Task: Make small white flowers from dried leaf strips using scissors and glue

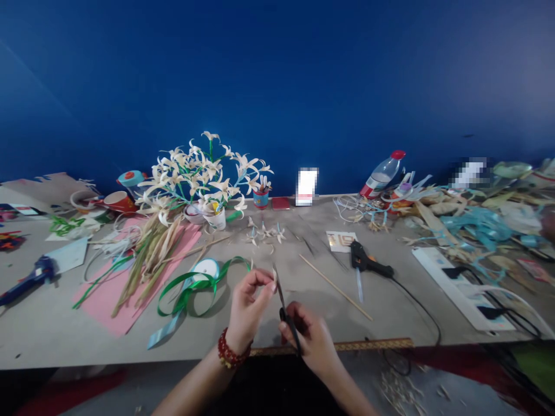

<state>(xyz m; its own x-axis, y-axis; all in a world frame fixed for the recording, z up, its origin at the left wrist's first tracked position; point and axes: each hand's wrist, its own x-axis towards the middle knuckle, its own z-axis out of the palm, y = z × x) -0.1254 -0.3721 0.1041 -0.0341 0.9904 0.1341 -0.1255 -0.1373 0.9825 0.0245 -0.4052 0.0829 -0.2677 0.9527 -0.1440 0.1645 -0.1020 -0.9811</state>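
My right hand (pixel 314 341) grips black-handled scissors (pixel 281 306), their blades pointing up and away from me. Just left of the blades, my left hand (pixel 247 306) pinches a small pale piece (pixel 274 275), perhaps husk; most of it is hidden by my fingers. Whether the blades touch it I cannot tell. Beyond my hands lie several small pale flower heads (pixel 264 232) on the table. Green ribbon (pixel 212 283) curls around a white spool (pixel 205 269) left of my left hand. A thin wooden stick (pixel 336 287) lies to the right of the scissors.
White husk flowers (pixel 208 170) stand at the back left, behind dried husks (pixel 151 260) on pink paper (pixel 102 303). On the right are a black glue gun (pixel 370 263) with its cord, a white power strip (pixel 462 289), a tilted bottle (pixel 384 173) and piled scraps (pixel 477 225).
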